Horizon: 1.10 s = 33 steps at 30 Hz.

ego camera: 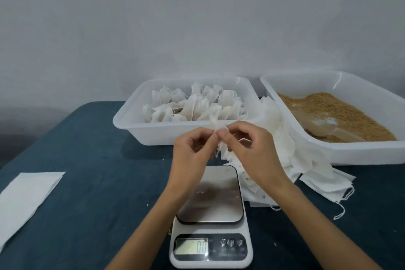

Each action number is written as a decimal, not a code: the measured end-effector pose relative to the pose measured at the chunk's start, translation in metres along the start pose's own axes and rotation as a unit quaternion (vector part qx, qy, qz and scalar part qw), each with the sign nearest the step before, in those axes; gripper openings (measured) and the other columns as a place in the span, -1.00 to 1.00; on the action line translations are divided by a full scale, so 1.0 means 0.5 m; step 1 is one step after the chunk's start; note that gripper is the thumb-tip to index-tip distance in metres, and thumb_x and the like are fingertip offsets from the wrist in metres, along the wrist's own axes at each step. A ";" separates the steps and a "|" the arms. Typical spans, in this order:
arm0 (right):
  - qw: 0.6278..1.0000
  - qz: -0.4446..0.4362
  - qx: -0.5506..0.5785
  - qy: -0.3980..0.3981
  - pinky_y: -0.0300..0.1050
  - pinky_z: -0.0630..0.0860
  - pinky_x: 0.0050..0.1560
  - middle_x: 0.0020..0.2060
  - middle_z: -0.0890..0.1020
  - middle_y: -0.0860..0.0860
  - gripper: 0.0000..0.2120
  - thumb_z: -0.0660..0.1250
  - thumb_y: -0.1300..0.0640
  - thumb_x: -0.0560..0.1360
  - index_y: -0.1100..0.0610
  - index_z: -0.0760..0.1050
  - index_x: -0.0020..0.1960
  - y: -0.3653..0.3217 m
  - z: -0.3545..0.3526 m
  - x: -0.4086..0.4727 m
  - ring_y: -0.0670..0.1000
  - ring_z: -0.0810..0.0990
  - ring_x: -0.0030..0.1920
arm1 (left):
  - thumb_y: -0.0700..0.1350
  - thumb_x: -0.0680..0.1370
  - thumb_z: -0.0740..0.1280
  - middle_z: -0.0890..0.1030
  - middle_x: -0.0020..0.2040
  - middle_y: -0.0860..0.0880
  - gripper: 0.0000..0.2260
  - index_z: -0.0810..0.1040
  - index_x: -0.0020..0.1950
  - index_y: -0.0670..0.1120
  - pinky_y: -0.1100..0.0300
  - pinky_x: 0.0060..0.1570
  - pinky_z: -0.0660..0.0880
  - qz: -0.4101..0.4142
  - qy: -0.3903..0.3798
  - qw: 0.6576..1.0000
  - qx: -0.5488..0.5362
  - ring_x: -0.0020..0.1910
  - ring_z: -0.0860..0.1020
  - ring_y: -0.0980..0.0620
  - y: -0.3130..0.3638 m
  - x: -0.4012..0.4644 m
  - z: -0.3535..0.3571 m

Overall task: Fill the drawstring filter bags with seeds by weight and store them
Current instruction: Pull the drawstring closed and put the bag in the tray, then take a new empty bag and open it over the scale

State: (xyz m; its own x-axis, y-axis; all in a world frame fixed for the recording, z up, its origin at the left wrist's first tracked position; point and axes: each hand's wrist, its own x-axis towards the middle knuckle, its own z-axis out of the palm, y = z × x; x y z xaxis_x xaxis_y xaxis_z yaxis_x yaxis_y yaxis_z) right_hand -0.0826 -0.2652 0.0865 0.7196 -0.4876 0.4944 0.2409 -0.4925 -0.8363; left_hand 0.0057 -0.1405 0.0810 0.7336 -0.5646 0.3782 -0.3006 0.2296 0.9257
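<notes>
Both hands meet above the scale (pixel 210 217): the left hand (pixel 192 149) and right hand (pixel 252 149) pinch one white filter bag (pixel 221 149) at its top, fingertips nearly touching. Whether seeds are inside it is hard to tell. Just behind, a white tray (pixel 153 133) holds filled bags (pixel 192 105). Right of the hands, empty bags (pixel 306 160) lie heaped beside the seed tray (pixel 361 153), seeds (pixel 328 107) spread inside.

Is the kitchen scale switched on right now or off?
On. The scale has its display lit and showing digits that look like zeros, and its steel platform is bare.
</notes>
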 end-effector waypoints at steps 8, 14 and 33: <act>0.995 0.067 0.071 -0.015 -0.02 0.62 -0.17 -0.28 0.70 0.08 -0.91 0.35 0.27 0.59 0.14 0.62 0.01 -0.007 -0.022 0.012 0.08 0.68 -0.27 | -0.02 0.66 0.38 0.61 -0.24 0.11 -0.81 0.65 -0.10 -0.06 0.25 -0.19 0.48 0.000 0.041 0.999 0.023 -0.26 0.50 0.15 -0.005 0.003 -0.008; 0.978 0.103 0.160 -0.086 -0.16 0.56 -0.27 -0.27 0.69 0.21 -0.87 0.31 0.33 0.61 0.14 0.44 -0.05 -0.040 -0.073 0.025 0.07 0.61 -0.35 | 0.07 0.54 0.42 0.69 0.26 -0.07 -0.52 0.54 0.41 -0.10 0.06 0.11 0.63 -0.189 -0.045 0.966 -0.172 0.19 0.68 0.03 -0.006 0.011 -0.018; 0.986 -0.031 -0.160 0.029 -0.35 0.39 -0.30 -0.19 0.61 -0.11 -0.88 0.48 0.03 0.52 -0.07 0.61 -0.19 -0.045 -0.091 0.029 -0.06 0.46 -0.39 | -0.14 0.65 0.38 0.73 0.07 -0.17 -0.79 0.66 0.09 -0.29 0.04 0.04 0.68 -0.154 0.014 0.967 -0.204 0.05 0.71 -0.10 -0.007 -0.006 -0.001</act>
State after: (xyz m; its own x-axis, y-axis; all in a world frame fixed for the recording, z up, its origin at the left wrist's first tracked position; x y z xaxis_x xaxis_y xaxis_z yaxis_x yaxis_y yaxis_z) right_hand -0.1070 -0.2938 0.1233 0.6694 -0.4854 0.5623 0.0587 -0.7200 -0.6915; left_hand 0.0049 -0.1391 0.0766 0.7685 -0.6350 0.0780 0.1963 0.3501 0.9159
